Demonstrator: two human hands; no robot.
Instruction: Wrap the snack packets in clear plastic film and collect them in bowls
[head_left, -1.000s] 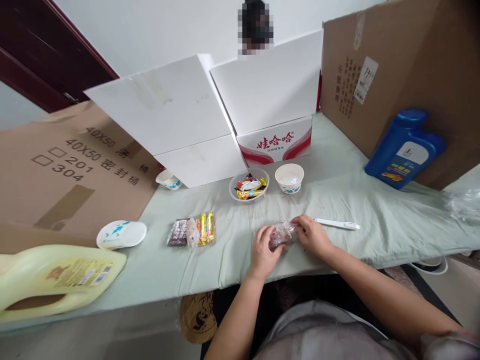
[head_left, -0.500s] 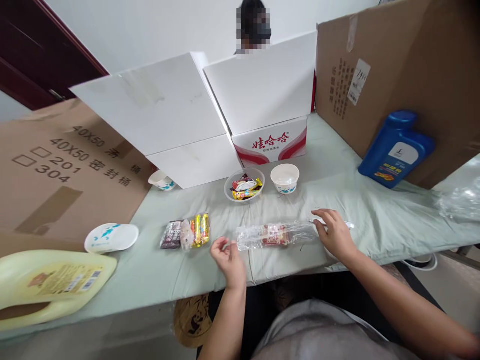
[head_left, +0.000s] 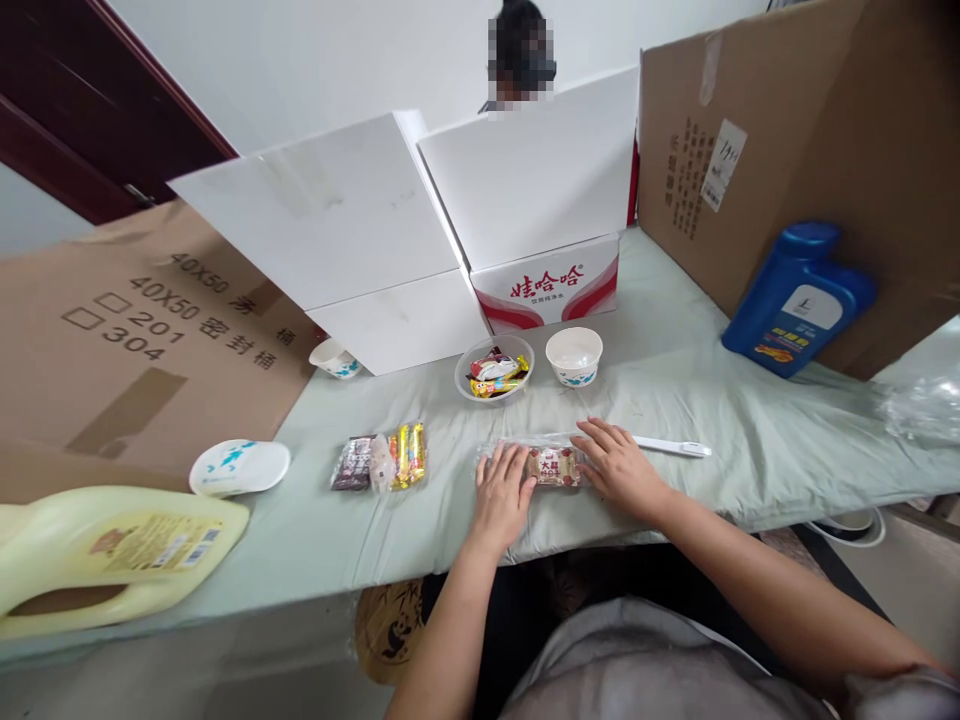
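Left hand [head_left: 501, 500] – palm down, fingers extended and close together – lies flattened over clear, crinkled film [head_left: 517, 441] at the left of a small wrapped packet [head_left: 553, 467]. Right hand [head_left: 619, 465], likewise opened out, fingers slightly spread, rests at the packet's right end. Packet: rectangular, beige with red print, flat on the table between both hands. Just beside the right hand, a slim, smooth white plastic strip [head_left: 675, 449]. Left of the hands, glossy wrapped snacks [head_left: 410, 455] in a row. Beyond: a round translucent plastic bowl [head_left: 463, 368] containing shiny wrappers, and a deep white paper bowl [head_left: 577, 377]. Surface covering: pale green cloth [head_left: 322, 545], wrinkled – soft creases throughout.
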